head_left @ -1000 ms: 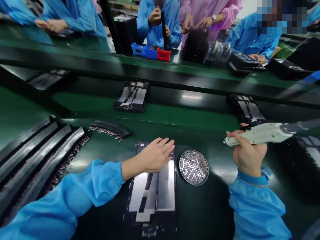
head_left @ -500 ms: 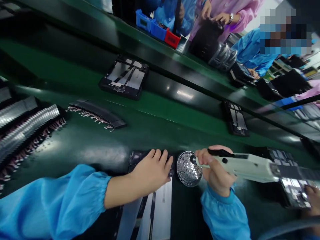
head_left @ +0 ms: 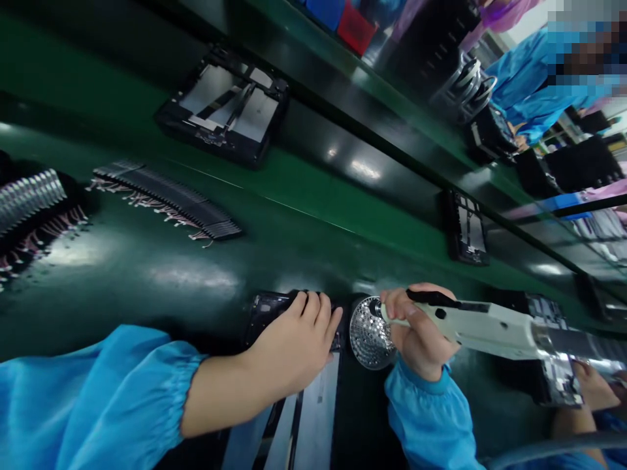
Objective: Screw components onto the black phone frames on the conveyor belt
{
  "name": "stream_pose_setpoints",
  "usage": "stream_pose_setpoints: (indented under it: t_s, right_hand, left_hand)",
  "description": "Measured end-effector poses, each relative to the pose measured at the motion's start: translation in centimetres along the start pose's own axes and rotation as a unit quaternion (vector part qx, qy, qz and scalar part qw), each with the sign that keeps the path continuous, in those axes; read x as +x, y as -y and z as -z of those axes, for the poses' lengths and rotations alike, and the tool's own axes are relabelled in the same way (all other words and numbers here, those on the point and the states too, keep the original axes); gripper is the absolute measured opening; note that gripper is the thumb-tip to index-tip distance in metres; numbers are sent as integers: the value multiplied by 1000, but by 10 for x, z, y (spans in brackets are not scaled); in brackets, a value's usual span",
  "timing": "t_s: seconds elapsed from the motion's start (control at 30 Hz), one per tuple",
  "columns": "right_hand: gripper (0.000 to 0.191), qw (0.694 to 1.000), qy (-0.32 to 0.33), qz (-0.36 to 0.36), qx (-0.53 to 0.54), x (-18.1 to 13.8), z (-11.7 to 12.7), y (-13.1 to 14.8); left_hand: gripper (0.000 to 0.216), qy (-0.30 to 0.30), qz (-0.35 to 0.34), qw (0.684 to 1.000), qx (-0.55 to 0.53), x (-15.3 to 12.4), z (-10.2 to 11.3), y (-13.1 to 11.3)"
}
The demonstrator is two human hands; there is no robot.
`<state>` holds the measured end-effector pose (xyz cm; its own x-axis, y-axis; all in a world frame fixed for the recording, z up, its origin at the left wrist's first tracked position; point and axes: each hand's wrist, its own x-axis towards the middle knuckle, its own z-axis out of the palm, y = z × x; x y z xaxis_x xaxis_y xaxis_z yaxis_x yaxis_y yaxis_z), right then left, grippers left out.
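Accuracy likely depended on steadiness: right hand (head_left: 424,339) gripped pale-green tubular driver (head_left: 490,329), tip (head_left: 377,308) over round silver dish (head_left: 365,339); left hand (head_left: 294,346), fingers loosely outstretched, lay on flat black-and-silver unit (head_left: 316,411).

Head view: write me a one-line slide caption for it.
Left hand on a dark-framed device, right hand holding a pale tool to a round silvery dish.

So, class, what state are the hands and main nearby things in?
Flat black rectangular device with silver panels: interior exposed
Left hand: open, resting across it
Pale green power tool: gripped; running unclear
Right hand: closed around it
Round silvery dish: partly hidden
Black strips with pinkish wires: fanned out
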<state>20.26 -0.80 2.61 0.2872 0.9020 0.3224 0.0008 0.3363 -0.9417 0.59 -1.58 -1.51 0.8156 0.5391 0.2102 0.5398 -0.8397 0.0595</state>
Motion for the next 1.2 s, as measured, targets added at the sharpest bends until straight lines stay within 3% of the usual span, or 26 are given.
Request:
stream_pose_setpoints:
  t_s: [0.53, 0.7, 0.83, 1.0, 1.2]
  right_hand:
    - [27, 1000, 5, -2, -15, -1, 0, -2]
    - [31, 999, 31, 12, -24, -3, 0, 26]
    - [25, 998, 49, 11, -37, -7, -13, 43]
    - [22, 997, 69, -16, -38, -14, -31, 31]
    - [21, 995, 79, -7, -53, -13, -32, 26]
  left_hand:
    - [59, 16, 1, 1000, -3, 1, 1, 1]
    - [57, 34, -10, 999, -7, 3, 1, 1]
    - [58, 56, -3, 998, -11, 5, 3, 0]
    - [56, 70, -6, 997, -16, 7, 7, 0]
    - [59, 65, -1, 997, -29, 6, 5, -3]
